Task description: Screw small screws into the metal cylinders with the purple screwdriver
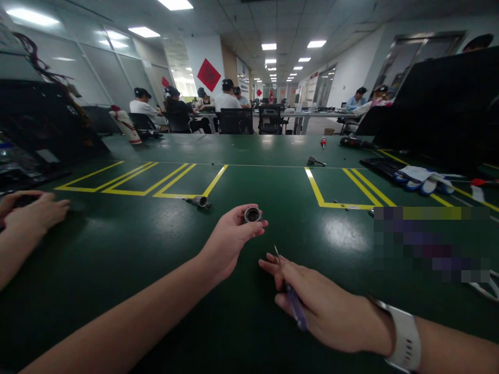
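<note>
Near the middle of the view, my left hand [230, 239] is closed around a small round metal part [252, 214], its hollow opening facing up toward the camera. Lower and to the right, my right hand [307, 296] grips a screwdriver [297, 309] with a purple handle. Its thin metal shaft points up and away, a little below the metal part and apart from it. A white watch is on my right wrist. Another metal piece [200, 201] lies on the green table [175, 239], left of my left hand.
Another person's hands [35, 213] are at the left edge. Yellow tape outlines [319, 200] mark the table. Farther back lie a small metal part [315, 161], a dark tool [354, 142] and white-blue gloves [423, 179]. A bottle [127, 124] stands back left.
</note>
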A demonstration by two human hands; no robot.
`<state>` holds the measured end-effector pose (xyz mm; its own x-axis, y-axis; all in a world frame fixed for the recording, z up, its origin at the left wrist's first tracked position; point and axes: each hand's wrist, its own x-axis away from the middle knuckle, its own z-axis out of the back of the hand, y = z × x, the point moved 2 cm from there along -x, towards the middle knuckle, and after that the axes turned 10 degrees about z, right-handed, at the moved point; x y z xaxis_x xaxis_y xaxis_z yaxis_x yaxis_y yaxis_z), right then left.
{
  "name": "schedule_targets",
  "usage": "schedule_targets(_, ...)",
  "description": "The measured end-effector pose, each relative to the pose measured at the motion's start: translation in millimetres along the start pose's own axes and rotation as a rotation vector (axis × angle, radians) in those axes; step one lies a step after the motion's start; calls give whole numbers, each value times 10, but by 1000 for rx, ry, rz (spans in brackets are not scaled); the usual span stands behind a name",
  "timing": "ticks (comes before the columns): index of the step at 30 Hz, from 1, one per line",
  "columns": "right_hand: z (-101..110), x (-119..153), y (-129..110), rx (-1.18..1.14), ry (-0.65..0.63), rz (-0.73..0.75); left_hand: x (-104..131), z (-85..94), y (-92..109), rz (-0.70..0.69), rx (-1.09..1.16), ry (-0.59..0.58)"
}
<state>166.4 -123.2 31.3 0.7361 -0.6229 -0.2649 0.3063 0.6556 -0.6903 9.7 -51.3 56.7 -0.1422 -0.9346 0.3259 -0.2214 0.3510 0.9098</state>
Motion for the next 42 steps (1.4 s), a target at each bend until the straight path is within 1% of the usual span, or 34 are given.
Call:
schedule_targets(4, 126, 35, 121, -173, 221, -70, 63, -16, -13, 25, 88, -66)
schedule_targets(7, 211, 51, 200, -233, 422, -158, 102, 32, -51, 50, 68, -106)
schedule_targets(9, 250, 54, 232, -259, 512, -216, 124, 70, -84, 69, 35, -136)
schedule_targets(11, 270, 50, 251, -269, 522, -269, 138, 98, -116, 78, -4, -173)
schedule_targets(13, 278, 47, 264, -239, 485, -298, 145, 115, -141, 67, -56, -210)
schedule_targets(16, 282, 49, 279, -143, 435, -299, 151, 121, -168, 38, -149, -251)
schedule_targets(19, 279, 54, 281, -61, 423, -271, 170, 108, -184, 40, -203, -268)
schedule_targets(22, 274, 52, 272, -34, 430, -255, 204, 80, -188, 60, -214, -294)
schedule_targets(25, 271, 40, 277, -53, 440, -286, 232, 54, -188, 82, -211, -316)
schedule_targets(29, 267, 28, 337, -199, 487, -432, 242, 43, -194, 98, -201, -291)
schedule_targets(31, 261, 33, 373, -285, 527, -477, 242, 43, -194, 100, -193, -277)
schedule_targets(36, 242, 67, 421, -349, 597, -445, 244, 40, -188, 98, -194, -268)
schedule_targets(42, 253, 69, 392, -252, 614, -407, 241, 34, -207, 86, -223, -265)
